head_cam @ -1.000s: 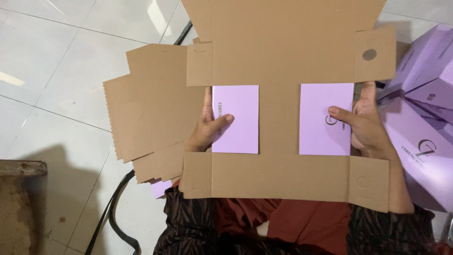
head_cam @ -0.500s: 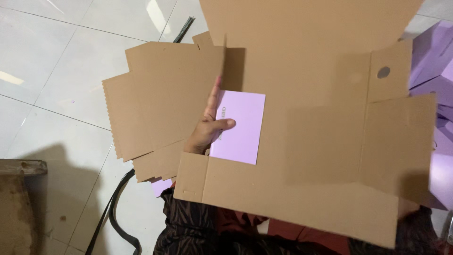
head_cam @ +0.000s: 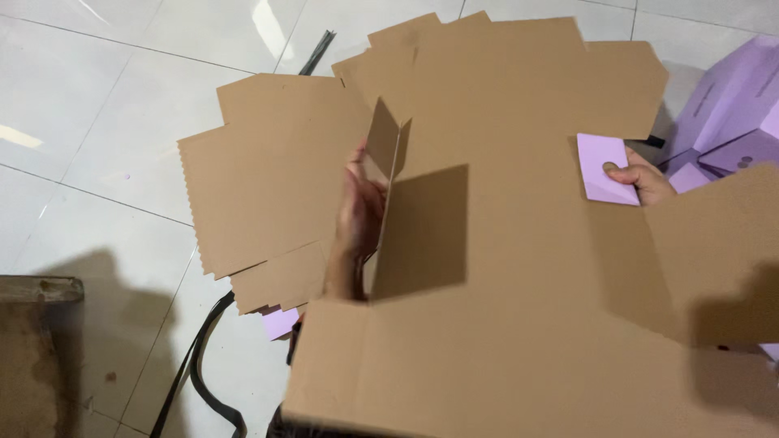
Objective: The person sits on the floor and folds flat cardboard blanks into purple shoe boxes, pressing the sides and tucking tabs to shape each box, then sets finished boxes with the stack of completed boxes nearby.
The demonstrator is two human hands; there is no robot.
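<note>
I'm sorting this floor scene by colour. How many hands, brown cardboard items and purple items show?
Hands: 2, left hand behind the raised side flap, right hand on the purple card
Brown cardboard: 2, the box blank being folded and the stack of flat blanks
Purple: 3, the card, the heap of purple boxes, a scrap; heap not countable singly
Total: 7

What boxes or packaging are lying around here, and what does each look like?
Large brown cardboard box blank: centre, partly folded, flaps raised, held by the left hand at its inner left flap.
Stack of flat brown cardboard blanks: on the floor to the left, jagged edges.
Small lilac card piece: right of centre, rectangular, pinched by the right hand.
Lilac boxes: upper right corner, rectangular, piled together.
</note>
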